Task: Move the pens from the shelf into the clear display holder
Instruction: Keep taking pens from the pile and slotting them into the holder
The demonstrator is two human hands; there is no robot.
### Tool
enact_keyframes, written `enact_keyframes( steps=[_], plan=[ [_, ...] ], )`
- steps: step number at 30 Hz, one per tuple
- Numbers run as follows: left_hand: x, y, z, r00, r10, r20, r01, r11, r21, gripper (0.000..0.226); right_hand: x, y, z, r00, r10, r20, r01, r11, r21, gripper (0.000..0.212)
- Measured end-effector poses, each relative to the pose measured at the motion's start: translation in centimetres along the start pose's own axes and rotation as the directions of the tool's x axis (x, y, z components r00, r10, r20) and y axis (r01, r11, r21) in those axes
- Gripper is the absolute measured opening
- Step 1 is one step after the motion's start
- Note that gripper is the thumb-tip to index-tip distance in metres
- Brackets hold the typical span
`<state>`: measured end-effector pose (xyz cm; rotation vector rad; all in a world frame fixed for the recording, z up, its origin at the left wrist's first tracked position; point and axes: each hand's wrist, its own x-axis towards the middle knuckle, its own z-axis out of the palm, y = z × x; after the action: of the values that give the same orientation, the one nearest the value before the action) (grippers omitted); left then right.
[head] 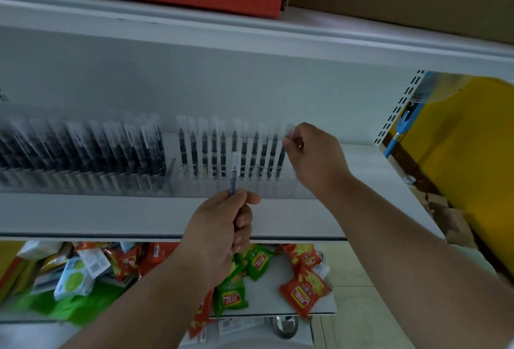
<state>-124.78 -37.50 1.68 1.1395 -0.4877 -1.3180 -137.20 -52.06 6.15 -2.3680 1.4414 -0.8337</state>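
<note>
Mid-loading: right hand (311, 154) pinching a pen (281, 158) into the clear holder (250, 186), left hand (222, 226) gripping the next pen (234, 170). Needs slotting beside it next, probably.

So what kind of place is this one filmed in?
Probably a small shop: white slotted shelving, pens lined up in a clear holder, and snack packets heaped on the shelf below.

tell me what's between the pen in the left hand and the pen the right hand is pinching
In the head view, a row of upright pens standing in the clear display holder fills the stretch from the left hand's pen to the right hand's pen.
</note>
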Motion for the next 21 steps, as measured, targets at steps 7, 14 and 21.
enact_keyframes(
  steps=[7, 14, 21],
  plan=[
    [0.7, 0.2, 1.1, 0.999, 0.038, 0.019, -0.040, 0.992, 0.121, 0.027, -2.1, -1.0, -1.9, 0.992, 0.121, 0.047, -0.127, 0.980, 0.156, 0.026],
    [1.5, 0.0, 3.3, 0.988, 0.071, 0.137, -0.126, 0.885, 0.447, 0.028, -2.8, -2.0, -3.3, 0.959, 0.084, 0.270, -0.210, 0.852, 0.479, 0.013],
    [2.0, 0.1, 2.9, 0.917, 0.349, 0.195, -0.371, 0.559, 0.742, 0.027, -3.3, -1.5, -3.1, 0.935, 0.161, 0.316, -0.333, 0.707, 0.624, 0.016]
  ],
)
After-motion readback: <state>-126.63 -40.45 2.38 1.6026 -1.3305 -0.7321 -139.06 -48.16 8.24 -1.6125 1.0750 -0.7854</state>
